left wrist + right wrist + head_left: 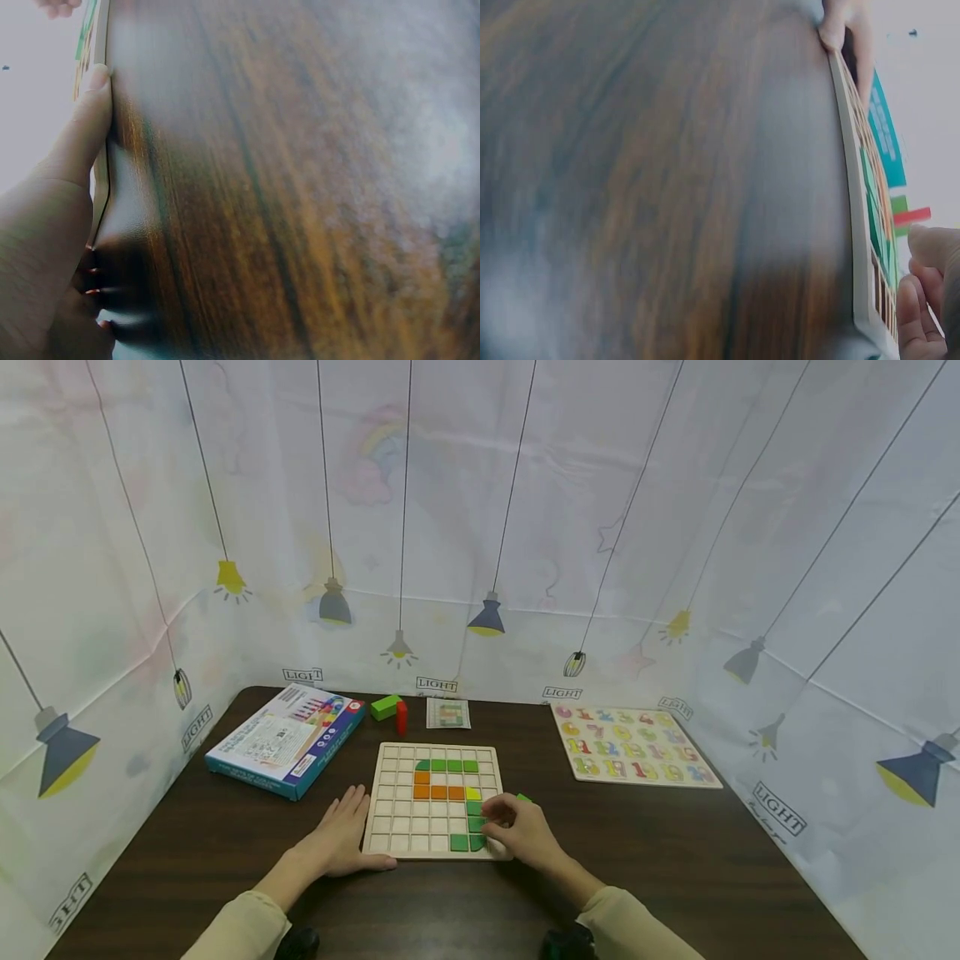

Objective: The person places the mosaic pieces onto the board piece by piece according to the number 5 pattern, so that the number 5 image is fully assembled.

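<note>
Risk of jolting placed green blocks [470, 807]: right hand [525, 833] pinching one at grid board [390, 793] near-right corner (left hand [341, 842] flat, fingers spread, steadying).

Left sleeve [240, 931]: pale beige, long | right sleeve [633, 927]: same beige | dark wrist-mounted camera [297, 943] beside each cuff | hands bare
</note>
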{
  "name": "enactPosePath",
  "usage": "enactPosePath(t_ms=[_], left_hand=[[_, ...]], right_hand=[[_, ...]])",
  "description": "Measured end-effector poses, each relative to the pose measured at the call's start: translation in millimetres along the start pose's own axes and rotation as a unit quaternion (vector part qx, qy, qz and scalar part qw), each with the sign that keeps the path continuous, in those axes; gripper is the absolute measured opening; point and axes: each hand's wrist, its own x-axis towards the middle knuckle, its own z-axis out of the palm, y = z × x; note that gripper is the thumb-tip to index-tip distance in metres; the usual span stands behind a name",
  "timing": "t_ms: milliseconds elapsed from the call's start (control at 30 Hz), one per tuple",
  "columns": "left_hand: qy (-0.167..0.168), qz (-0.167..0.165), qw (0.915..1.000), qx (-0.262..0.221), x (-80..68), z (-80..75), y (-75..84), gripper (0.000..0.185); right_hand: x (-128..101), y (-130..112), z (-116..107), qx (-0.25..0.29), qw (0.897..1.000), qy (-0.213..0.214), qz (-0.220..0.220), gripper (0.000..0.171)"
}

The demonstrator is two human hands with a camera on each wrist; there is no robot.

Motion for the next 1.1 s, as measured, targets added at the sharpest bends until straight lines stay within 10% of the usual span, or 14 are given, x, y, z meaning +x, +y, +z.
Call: enactPosePath(t_ms=[1100], left_hand=[[0.007,0.002,1.0000,0.004,-1.9,0.7,-0.6,0.120]], right_hand=[[-12.7,45.9,-41.3,-0.043,0.991,0.094,0.089,0.022]])
